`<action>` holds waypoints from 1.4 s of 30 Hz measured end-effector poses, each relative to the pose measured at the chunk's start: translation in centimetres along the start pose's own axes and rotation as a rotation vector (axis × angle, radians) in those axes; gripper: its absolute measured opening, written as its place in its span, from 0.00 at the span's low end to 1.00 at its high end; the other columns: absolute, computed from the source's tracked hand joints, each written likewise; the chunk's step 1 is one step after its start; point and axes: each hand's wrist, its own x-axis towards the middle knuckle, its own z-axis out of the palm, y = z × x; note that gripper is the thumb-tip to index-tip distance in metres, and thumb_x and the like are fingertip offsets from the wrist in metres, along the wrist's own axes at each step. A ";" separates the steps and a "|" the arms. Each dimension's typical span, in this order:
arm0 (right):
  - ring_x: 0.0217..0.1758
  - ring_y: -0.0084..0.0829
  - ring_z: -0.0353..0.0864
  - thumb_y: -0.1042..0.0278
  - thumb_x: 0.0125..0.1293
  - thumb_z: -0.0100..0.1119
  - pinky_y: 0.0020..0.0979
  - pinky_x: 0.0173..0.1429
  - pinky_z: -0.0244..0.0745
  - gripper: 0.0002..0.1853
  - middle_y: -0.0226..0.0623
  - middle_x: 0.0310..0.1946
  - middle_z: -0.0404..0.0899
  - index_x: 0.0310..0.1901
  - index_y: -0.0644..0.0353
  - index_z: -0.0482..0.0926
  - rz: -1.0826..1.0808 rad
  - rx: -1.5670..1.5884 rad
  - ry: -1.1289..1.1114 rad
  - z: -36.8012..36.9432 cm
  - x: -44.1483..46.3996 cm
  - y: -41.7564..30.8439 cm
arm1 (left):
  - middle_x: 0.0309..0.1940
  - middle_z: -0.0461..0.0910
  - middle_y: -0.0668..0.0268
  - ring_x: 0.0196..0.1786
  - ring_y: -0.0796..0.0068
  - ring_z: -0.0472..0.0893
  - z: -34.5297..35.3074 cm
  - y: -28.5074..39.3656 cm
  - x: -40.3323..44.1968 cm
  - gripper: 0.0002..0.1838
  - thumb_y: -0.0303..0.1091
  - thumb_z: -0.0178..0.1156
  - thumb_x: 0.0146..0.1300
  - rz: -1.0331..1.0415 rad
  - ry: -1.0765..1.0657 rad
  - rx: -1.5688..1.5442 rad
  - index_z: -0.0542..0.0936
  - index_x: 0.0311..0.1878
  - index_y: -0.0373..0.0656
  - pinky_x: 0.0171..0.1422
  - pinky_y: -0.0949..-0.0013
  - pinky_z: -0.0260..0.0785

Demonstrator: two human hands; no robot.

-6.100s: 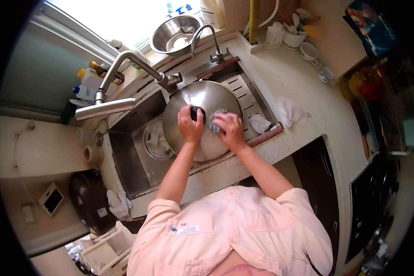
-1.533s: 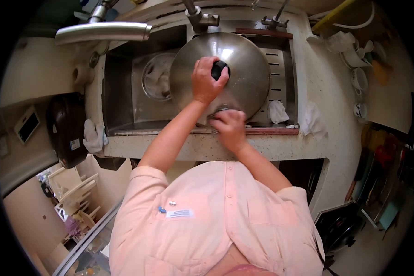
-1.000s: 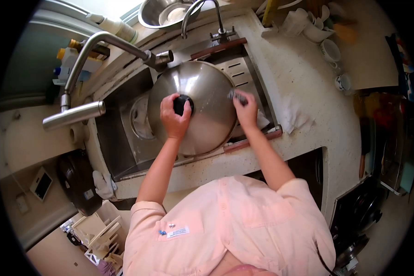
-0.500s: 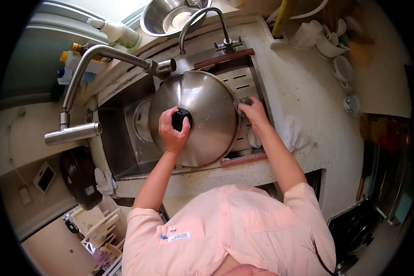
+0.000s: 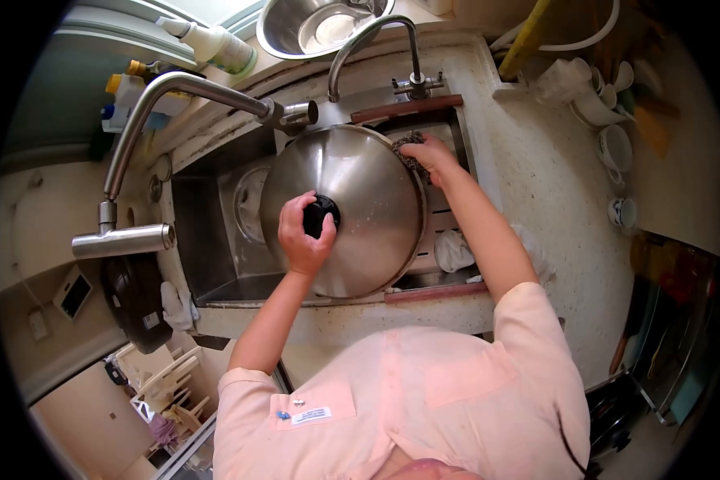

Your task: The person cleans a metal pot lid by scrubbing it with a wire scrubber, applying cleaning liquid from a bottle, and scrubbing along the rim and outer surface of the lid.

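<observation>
A large domed metal lid (image 5: 368, 216) lies across the sink (image 5: 204, 240), its black knob (image 5: 318, 216) facing up. My left hand (image 5: 302, 236) is closed around that knob. At the lid's upper right rim, my right hand (image 5: 432, 158) grips a dark, coarse scouring pad (image 5: 410, 148) and presses it against the edge. Part of the pad is hidden under my fingers. Beneath the lid's right side shows a slotted metal drainboard (image 5: 440, 204), with a crumpled whitish cloth or bag (image 5: 454, 251) on it.
A large swivel faucet (image 5: 136, 144) reaches over the sink's left side, and a thinner tap (image 5: 414, 80) stands behind. On the sill are a metal bowl (image 5: 316, 50) and a spray bottle (image 5: 216, 50). Cups (image 5: 614, 148) line the right counter.
My right hand has slid the scouring pad along the lid's rim, from the right side up toward the back. My left hand stays on the knob. The view has shifted slightly.
</observation>
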 end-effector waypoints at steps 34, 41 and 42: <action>0.42 0.48 0.77 0.72 0.53 0.61 0.37 0.48 0.74 0.11 0.42 0.40 0.79 0.40 0.57 0.78 -0.792 -0.598 0.444 2.4 -5.2 5.9 | 0.36 0.77 0.61 0.41 0.59 0.74 -0.8 0.1 -0.7 0.08 0.28 0.62 0.49 0.000 0.037 0.174 0.76 0.34 0.42 0.49 0.61 0.66; 0.38 0.18 0.75 0.68 0.58 0.66 0.23 0.44 0.71 0.09 0.26 0.35 0.79 0.40 0.59 0.81 -0.283 -0.010 0.101 0.6 -6.1 6.1 | 0.35 0.78 0.62 0.39 0.60 0.74 -0.8 0.1 -0.6 0.09 0.28 0.62 0.48 0.022 0.056 0.159 0.76 0.34 0.43 0.49 0.62 0.66; 0.38 0.19 0.76 0.68 0.59 0.65 0.22 0.46 0.71 0.09 0.26 0.35 0.80 0.40 0.59 0.81 -0.289 -0.038 0.098 0.5 -6.0 5.8 | 0.35 0.78 0.62 0.39 0.60 0.75 -0.9 0.1 -0.6 0.09 0.28 0.62 0.48 0.020 0.052 0.155 0.76 0.34 0.43 0.48 0.62 0.66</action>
